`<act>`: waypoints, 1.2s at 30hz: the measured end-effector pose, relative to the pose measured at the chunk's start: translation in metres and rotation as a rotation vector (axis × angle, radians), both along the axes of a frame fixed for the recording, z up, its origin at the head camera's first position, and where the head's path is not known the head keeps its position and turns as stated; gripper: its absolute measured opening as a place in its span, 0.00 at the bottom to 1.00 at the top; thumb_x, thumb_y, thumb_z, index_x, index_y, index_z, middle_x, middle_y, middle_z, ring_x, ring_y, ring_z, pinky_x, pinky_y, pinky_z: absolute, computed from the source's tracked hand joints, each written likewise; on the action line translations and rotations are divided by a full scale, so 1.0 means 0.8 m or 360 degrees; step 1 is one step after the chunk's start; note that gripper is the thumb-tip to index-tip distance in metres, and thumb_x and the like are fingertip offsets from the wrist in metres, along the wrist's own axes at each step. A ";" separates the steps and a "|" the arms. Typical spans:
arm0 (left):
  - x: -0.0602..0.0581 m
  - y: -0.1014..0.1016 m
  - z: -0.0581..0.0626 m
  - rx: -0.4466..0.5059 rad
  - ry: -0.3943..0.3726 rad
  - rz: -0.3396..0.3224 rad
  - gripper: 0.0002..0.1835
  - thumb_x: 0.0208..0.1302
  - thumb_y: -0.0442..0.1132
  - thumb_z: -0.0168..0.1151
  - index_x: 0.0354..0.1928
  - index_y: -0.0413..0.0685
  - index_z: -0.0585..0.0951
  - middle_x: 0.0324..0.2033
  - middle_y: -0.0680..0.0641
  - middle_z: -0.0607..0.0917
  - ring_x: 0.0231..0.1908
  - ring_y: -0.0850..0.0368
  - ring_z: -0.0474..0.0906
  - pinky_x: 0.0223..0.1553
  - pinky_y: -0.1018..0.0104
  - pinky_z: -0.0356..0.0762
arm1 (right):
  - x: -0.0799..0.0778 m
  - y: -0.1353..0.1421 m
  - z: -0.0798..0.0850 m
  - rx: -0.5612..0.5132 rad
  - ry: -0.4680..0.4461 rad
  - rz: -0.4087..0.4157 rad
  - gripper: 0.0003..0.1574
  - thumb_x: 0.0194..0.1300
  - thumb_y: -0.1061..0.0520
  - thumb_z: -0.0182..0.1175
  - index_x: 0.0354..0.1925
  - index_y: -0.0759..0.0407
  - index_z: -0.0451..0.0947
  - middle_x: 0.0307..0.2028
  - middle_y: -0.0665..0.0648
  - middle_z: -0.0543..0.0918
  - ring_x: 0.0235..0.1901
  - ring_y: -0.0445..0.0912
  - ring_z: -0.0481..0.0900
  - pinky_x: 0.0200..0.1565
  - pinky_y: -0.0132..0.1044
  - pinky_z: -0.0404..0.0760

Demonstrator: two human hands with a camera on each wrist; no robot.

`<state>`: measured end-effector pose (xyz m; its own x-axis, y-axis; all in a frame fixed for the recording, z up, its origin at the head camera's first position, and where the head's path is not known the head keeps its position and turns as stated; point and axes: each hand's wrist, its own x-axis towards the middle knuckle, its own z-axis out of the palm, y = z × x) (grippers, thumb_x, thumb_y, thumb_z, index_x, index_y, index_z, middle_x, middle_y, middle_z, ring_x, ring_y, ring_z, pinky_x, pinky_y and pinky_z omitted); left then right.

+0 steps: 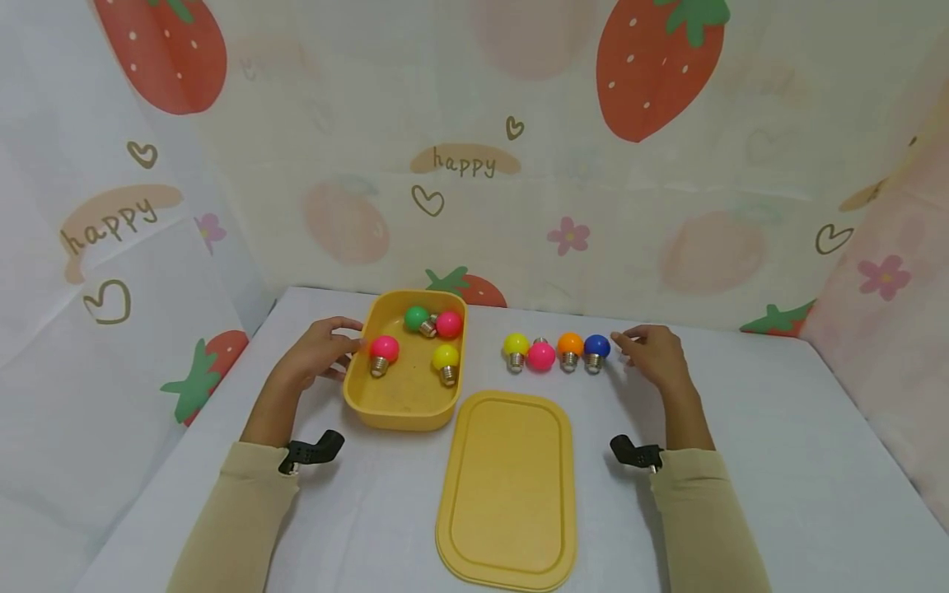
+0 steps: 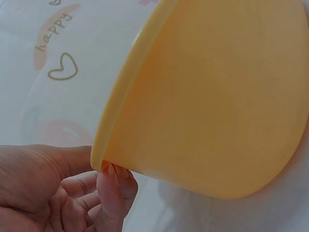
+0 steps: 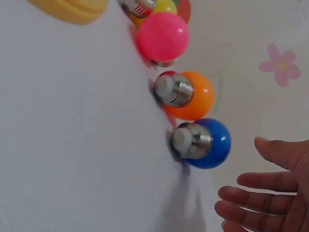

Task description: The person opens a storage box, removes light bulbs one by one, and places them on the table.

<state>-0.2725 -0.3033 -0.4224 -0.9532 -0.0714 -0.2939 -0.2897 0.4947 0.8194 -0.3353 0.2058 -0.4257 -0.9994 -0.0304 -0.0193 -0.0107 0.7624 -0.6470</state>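
Bulbs in two groups on a white table (image 1: 741,461): four lie inside the yellow box (image 1: 400,412), four stand in a row to its right. In the box are a pink bulb (image 1: 384,350) near the left wall, a green bulb (image 1: 416,318) and a second pink one (image 1: 448,324) touching at the far end, and a yellow bulb (image 1: 446,357) by the right wall. The row outside runs yellow (image 1: 516,345), pink (image 1: 541,357), orange bulb (image 1: 569,344), blue bulb (image 1: 596,347), each just beside the next. Judged from this layout, the sorting looks about half done, with the row of four and the box's lid (image 1: 507,490), lying flat in front, yet to be dealt with.

The left hand (image 1: 320,350) rests against the box's left rim, fingertips (image 2: 113,176) touching under the edge, curled loosely rather than gripping. The right hand (image 1: 654,352) holds nothing; its fingers (image 3: 251,195) are spread and relaxed just beside the blue bulb, apart from it.

The only writing is the word "happy" (image 1: 464,163), printed more than once on the strawberry-patterned cloth (image 1: 667,206) behind the table. No brand shows on the bulbs or box.
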 end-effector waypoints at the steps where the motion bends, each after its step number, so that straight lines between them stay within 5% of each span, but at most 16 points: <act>1: 0.000 0.000 0.000 0.0000 0.0000 0.0000 0.31 0.74 0.45 0.57 0.74 0.44 0.63 0.58 0.34 0.80 0.43 0.48 0.81 0.40 0.63 0.86 | 0.001 -0.001 0.003 0.0010 0.0018 -0.0004 0.36 0.75 0.40 0.56 0.62 0.69 0.76 0.48 0.70 0.85 0.39 0.56 0.83 0.39 0.41 0.79; 11: 0.000 -0.001 0.000 -0.0002 0.0005 -0.0007 0.31 0.75 0.46 0.57 0.74 0.45 0.63 0.57 0.35 0.80 0.44 0.47 0.80 0.41 0.63 0.86 | 0.012 -0.021 0.037 -0.0057 0.0253 0.0064 0.31 0.76 0.43 0.56 0.61 0.67 0.78 0.51 0.70 0.84 0.43 0.61 0.86 0.46 0.51 0.85; 23: 0.002 0.001 0.000 -0.0005 0.0007 0.0004 0.31 0.75 0.46 0.57 0.74 0.45 0.63 0.57 0.34 0.80 0.44 0.47 0.80 0.41 0.63 0.86 | 0.024 -0.056 0.047 -0.0064 0.0290 0.0242 0.29 0.74 0.43 0.58 0.58 0.65 0.80 0.54 0.69 0.83 0.56 0.63 0.78 0.54 0.58 0.81; 36: 0.002 0.002 0.002 0.0018 0.0015 -0.0019 0.30 0.75 0.45 0.57 0.73 0.44 0.64 0.56 0.35 0.80 0.43 0.47 0.80 0.40 0.63 0.86 | 0.050 -0.112 0.062 -0.0142 0.0324 0.0491 0.24 0.73 0.47 0.61 0.57 0.62 0.81 0.48 0.61 0.86 0.45 0.56 0.85 0.38 0.46 0.87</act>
<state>-0.2710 -0.3021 -0.4209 -0.9566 -0.0566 -0.2860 -0.2763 0.4886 0.8276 -0.2950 0.1159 -0.3758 -0.9260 -0.3233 0.1952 -0.3664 0.6440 -0.6716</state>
